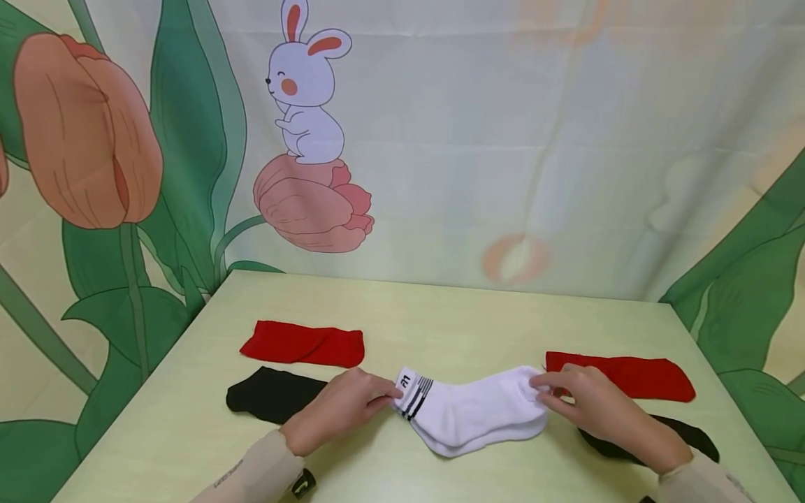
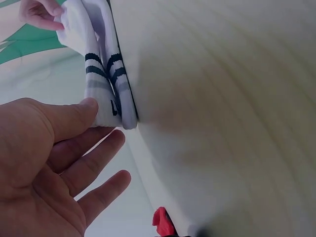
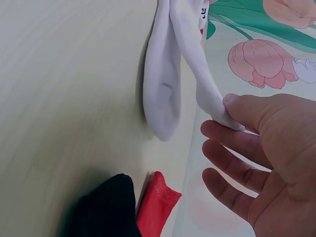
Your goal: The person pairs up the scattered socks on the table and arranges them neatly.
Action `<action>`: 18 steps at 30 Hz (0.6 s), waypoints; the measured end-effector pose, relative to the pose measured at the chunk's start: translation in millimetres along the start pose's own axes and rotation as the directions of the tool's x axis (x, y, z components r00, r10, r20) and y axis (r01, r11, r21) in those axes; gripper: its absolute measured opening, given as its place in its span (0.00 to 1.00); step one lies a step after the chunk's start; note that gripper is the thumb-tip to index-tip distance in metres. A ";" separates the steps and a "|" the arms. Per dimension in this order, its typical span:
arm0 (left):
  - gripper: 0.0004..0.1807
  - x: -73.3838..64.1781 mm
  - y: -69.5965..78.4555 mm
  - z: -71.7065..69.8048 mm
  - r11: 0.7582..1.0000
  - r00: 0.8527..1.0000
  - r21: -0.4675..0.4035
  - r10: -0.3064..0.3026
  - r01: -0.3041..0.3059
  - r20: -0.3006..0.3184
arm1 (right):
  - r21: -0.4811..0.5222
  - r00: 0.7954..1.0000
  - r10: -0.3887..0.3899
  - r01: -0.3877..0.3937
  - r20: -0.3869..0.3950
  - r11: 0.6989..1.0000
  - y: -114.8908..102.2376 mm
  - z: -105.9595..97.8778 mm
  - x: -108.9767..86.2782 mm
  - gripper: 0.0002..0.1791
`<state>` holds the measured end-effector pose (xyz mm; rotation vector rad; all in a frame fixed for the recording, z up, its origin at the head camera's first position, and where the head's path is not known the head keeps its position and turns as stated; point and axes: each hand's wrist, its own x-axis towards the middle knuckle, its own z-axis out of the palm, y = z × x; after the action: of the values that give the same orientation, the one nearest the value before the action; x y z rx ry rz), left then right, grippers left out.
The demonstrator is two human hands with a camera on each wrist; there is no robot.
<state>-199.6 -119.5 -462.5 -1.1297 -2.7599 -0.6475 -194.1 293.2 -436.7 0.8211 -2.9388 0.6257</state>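
Note:
Two white socks (image 1: 472,409) with black stripes at the cuff lie one over the other at the middle of the table. At the cuff end, my left hand (image 1: 342,404) pinches the upper sock (image 2: 101,91) between thumb and forefinger. My right hand (image 1: 597,402) pinches the toe of that same upper sock (image 3: 197,64). Its toe is raised off the lower sock (image 3: 162,98), which rests on the table. The other fingers of both hands are spread loosely and touch nothing.
To the left lie a red sock (image 1: 308,344) and a black sock (image 1: 270,393), partly behind my left hand. On the right are another red sock (image 1: 648,377) and another black sock (image 1: 692,436), partly under my right forearm. A printed curtain (image 1: 440,140) hangs behind the table (image 1: 453,314).

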 end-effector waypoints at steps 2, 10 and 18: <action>0.10 0.1 0.2 0.3 1.000 1.000 0.000 0.002 -0.002 0.003 | 0.011 1.000 -0.003 0.003 0.003 1.000 0.8 1.9 -1.0 0.16; 0.10 -1.5 -0.1 1.4 1.000 1.000 -0.001 -0.019 0.019 0.022 | 0.023 0.999 0.023 -0.024 0.025 0.999 3.2 9.1 -2.7 0.16; 0.09 -1.6 3.3 0.2 0.999 0.999 0.012 -0.035 0.034 0.031 | 0.023 0.999 0.020 -0.021 0.036 1.000 5.3 17.4 -2.3 0.16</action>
<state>-196.2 -118.3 -461.9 -1.1018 -2.8112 -0.6223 -193.4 291.7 -455.0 0.8136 -2.9815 0.6546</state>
